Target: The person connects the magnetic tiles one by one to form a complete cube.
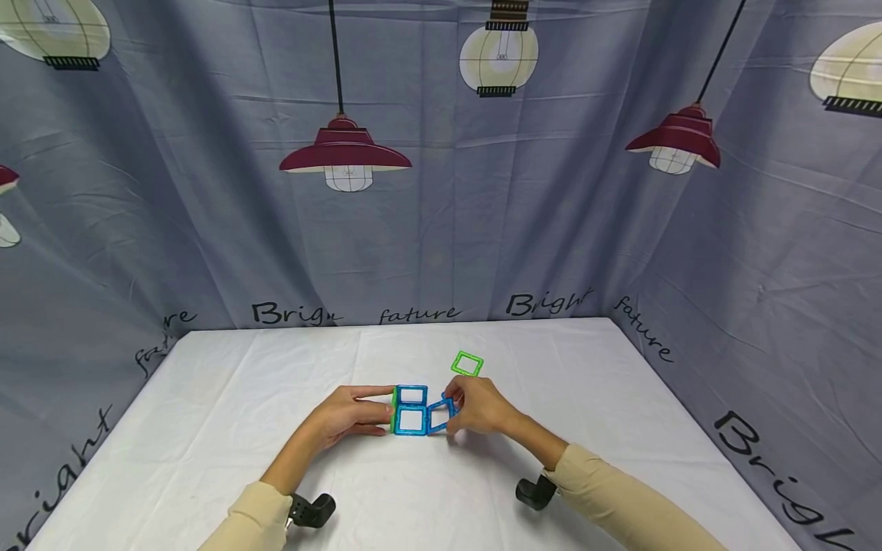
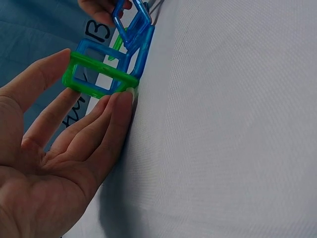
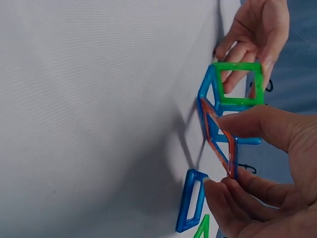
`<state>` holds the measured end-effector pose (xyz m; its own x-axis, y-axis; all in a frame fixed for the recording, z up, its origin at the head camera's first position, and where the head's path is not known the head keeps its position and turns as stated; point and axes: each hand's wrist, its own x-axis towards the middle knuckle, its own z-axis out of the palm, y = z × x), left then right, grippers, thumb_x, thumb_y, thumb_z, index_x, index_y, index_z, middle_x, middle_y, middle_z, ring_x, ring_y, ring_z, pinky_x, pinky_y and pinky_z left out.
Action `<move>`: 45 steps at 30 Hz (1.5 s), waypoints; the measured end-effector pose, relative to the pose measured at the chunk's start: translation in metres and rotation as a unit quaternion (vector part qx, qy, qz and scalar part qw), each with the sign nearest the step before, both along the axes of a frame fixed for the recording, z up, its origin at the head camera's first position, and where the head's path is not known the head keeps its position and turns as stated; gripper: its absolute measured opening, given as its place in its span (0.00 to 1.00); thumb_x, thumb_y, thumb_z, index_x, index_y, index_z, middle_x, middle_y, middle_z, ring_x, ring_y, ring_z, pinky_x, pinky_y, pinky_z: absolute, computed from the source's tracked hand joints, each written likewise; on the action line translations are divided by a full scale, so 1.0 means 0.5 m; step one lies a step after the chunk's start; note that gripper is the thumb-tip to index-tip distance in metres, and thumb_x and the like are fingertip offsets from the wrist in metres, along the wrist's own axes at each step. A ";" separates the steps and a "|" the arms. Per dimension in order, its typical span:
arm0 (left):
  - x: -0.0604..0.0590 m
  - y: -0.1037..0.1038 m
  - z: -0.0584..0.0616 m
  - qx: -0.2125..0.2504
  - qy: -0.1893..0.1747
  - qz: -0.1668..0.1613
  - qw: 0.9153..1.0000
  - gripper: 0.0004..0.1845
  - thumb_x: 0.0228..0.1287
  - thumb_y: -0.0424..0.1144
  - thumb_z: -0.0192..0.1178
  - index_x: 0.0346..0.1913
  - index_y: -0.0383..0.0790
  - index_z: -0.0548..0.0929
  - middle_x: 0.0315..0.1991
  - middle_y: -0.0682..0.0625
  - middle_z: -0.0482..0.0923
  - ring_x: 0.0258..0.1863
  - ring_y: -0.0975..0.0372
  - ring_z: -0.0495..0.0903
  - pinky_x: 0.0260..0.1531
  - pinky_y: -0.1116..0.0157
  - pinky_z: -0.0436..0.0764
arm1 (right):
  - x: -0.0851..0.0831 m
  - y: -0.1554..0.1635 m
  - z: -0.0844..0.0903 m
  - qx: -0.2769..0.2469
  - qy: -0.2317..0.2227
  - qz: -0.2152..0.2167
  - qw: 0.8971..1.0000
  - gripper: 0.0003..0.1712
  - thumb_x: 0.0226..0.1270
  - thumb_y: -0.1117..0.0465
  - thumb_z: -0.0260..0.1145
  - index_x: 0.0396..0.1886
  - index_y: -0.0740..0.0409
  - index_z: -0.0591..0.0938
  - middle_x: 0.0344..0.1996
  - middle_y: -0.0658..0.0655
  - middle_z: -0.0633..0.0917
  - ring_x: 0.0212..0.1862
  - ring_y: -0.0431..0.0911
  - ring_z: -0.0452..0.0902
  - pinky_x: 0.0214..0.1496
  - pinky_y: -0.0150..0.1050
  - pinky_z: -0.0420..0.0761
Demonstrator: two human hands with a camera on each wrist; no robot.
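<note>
A small structure of blue magnetic square tiles [image 1: 411, 407], open frames, stands on the white table. A green square tile [image 2: 99, 64] forms its left side. My left hand [image 1: 347, 413] touches that green tile with mostly straight fingers, the fingertips at its edges and outer face. My right hand [image 1: 482, 405] pinches a blue square tile [image 1: 429, 421] at the structure's right, angled away from it; one side shows orange-red in the right wrist view. Near my right fingertips is another blue tile [image 3: 185, 201], mostly hidden by the hand in the head view.
A loose green square tile [image 1: 472, 355] lies flat beyond my right hand. The white-covered table [image 1: 207, 428] meets a grey-blue printed curtain [image 1: 441, 229] behind and at both sides. Dark camera mounts [image 1: 313, 511] sit at both wrists.
</note>
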<state>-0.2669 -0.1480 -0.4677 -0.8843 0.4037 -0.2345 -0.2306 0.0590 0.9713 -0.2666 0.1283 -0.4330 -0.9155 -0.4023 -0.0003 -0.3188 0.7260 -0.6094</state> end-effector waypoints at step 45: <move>0.003 0.001 0.006 -0.005 0.003 0.001 1.000 0.34 0.62 0.38 0.72 0.69 0.31 0.74 0.53 0.37 0.86 0.47 0.55 0.87 0.48 0.54 0.88 | -0.005 -0.045 -0.004 -0.073 -0.024 -0.025 0.997 0.32 0.47 0.57 0.85 0.51 0.60 0.82 0.44 0.58 0.87 0.44 0.49 0.80 0.46 0.39 0.81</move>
